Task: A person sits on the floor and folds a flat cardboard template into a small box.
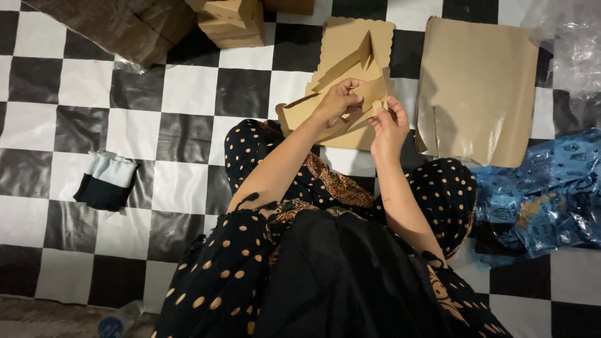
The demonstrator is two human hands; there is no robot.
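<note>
**Both hands on a half-folded kraft cardboard blank, floor-level work**

Left hand [337,100] pinched shut on the upper edge of the cardboard blank [325,112]; right hand [388,125] closed on a small flap at the blank's right side; blank held just above the knees, partly folded, tilted toward the camera.

Directly beyond the grip: a flat scalloped-edge blank [350,37] lying on the floor; right of the grip, a stack of brown paper sheets [479,87], lower edge cut into tabs; further right and nearer, crumpled blue printed plastic [551,188]; clear plastic wrap [570,44] at far right top.

Far left beyond the grip: folded brown boxes [235,22] and a large dark carton [119,25]; left of the grip, well apart, a folded cloth [106,180], pale blue over black.

Surface: glossy black-and-white checkered floor mat [188,94], creased, reflecting overhead light; mat edge at bottom left with bare ground and a plastic bottle [119,322] beside it; person seated cross-legged, dark polka-dot clothing.
</note>
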